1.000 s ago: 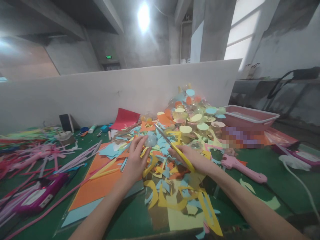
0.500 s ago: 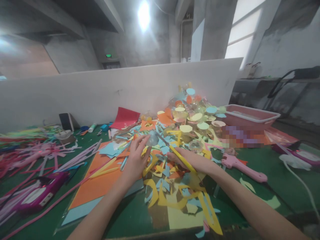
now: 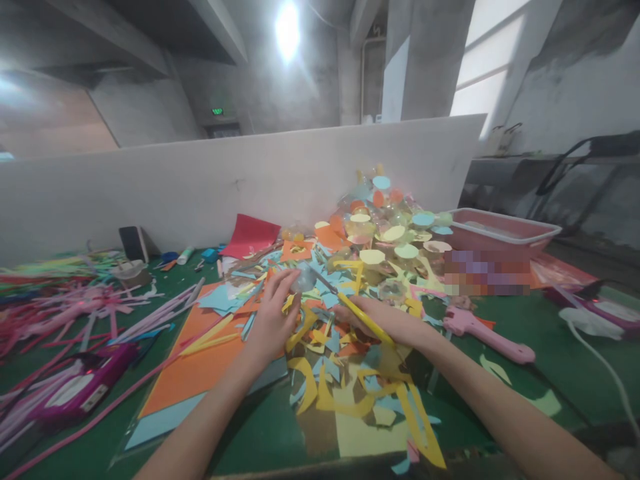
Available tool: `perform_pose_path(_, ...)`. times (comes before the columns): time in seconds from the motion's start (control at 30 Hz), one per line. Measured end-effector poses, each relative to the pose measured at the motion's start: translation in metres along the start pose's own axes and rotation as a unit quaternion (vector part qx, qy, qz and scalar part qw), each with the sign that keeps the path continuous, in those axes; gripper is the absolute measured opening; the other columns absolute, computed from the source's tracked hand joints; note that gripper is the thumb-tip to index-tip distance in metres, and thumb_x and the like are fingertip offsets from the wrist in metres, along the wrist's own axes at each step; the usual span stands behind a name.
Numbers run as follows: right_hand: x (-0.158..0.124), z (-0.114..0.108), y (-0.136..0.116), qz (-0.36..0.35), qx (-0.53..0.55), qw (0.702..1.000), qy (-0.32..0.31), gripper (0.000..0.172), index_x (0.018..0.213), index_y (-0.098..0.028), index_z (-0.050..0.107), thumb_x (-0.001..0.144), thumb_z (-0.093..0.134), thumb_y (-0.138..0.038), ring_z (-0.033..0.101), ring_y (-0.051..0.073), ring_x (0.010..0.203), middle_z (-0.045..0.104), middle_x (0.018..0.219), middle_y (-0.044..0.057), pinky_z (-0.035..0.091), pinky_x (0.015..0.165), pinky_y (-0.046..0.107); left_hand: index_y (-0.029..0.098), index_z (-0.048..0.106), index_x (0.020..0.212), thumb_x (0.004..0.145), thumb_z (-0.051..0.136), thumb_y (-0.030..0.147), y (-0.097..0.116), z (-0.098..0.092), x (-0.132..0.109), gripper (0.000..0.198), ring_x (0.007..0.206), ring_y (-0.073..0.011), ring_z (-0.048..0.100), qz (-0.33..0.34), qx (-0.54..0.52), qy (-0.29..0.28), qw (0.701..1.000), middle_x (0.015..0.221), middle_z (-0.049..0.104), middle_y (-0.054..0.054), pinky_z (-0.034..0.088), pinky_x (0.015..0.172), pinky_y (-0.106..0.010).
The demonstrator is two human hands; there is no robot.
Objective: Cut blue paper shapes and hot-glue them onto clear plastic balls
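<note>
My left hand holds a small clear plastic ball between thumb and fingers, above a litter of coloured paper scraps. My right hand is closed on yellow-handled scissors, whose metal blades point up and left to touch the ball. Both hands hover over the green table, close together.
A heap of clear balls with paper discs rises behind the hands. A pink glue gun lies at right, before a pink basin. Orange sheet, a magenta tool and pink strips lie left. A white board backs the table.
The scissors swung down and left until their tips reached the ball. My left hand turned the ball slightly toward the blades.
</note>
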State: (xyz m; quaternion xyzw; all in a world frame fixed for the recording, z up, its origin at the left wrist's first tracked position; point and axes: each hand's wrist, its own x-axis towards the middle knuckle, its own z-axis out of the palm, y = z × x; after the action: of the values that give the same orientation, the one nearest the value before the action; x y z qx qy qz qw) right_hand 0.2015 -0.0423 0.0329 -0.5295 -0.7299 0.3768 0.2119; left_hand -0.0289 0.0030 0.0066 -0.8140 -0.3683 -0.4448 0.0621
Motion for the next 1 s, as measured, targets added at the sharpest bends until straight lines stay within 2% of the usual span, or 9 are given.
perform_pose_path(0.23, 0.0062, 0.003, 0.0077, 0.009, -0.014, 1.0, 0.013, 0.056, 0.073, -0.021, 0.048, 0.081, 0.045, -0.077, 0.044, 0.014, 0.054, 0.052, 0.063, -0.001, 0.034, 0.051, 0.025, 0.026, 0.047, 0.135, 0.092, 0.049, 0.02, 0.0, 0.0006, -0.0009, 0.044, 0.112, -0.0212, 0.057, -0.021, -0.01, -0.003, 1.0, 0.13, 0.051, -0.011, 0.05, 0.092, -0.036)
perform_pose_path(0.4, 0.0076, 0.0051, 0.0093, 0.008, -0.027, 0.999, 0.017, 0.057, 0.07, -0.021, 0.048, 0.081, 0.045, -0.076, 0.04, 0.012, 0.052, 0.05, 0.06, -0.002, 0.032, 0.05, 0.025, 0.025, 0.052, 0.127, 0.092, 0.056, 0.029, -0.0014, 0.0016, 0.0002, 0.036, 0.088, -0.0155, 0.061, -0.044, -0.016, 0.025, 0.999, 0.125, 0.054, -0.01, 0.051, 0.082, -0.031)
perform_pose_path(0.57, 0.007, 0.0064, 0.0042, 0.007, -0.028, 0.999, 0.025, 0.059, 0.063, -0.02, 0.044, 0.082, 0.042, -0.076, 0.037, 0.011, 0.048, 0.046, 0.055, -0.003, 0.031, 0.048, 0.025, 0.025, 0.056, 0.122, 0.092, 0.056, 0.03, -0.0006, 0.0003, 0.0017, 0.03, 0.071, -0.0113, 0.058, -0.035, 0.002, 0.04, 0.999, 0.12, 0.056, -0.008, 0.051, 0.084, -0.032)
perform_pose_path(0.87, 0.0056, 0.0088, 0.0016, 0.025, -0.046, 0.998, 0.046, 0.066, 0.049, -0.02, 0.04, 0.082, 0.04, -0.077, 0.043, 0.013, 0.042, 0.045, 0.044, 0.0, 0.033, 0.047, 0.026, 0.026, 0.057, 0.121, 0.091, 0.058, 0.034, -0.0014, -0.0008, -0.0001, 0.031, 0.078, -0.0142, 0.061, -0.038, 0.013, 0.045, 0.998, 0.113, 0.057, -0.006, 0.05, 0.088, -0.034)
perform_pose_path(1.0, 0.0075, 0.0089, 0.0027, 0.027, -0.017, 0.996, 0.077, 0.066, 0.049, -0.02, 0.036, 0.081, 0.041, -0.077, 0.038, 0.011, 0.041, 0.041, 0.044, -0.002, 0.029, 0.045, 0.025, 0.025, 0.058, 0.119, 0.091, 0.058, 0.035, -0.0013, 0.0, -0.0002, 0.03, 0.073, -0.0129, 0.06, -0.053, 0.0, 0.039, 0.998, 0.113, 0.057, -0.006, 0.05, 0.085, -0.033)
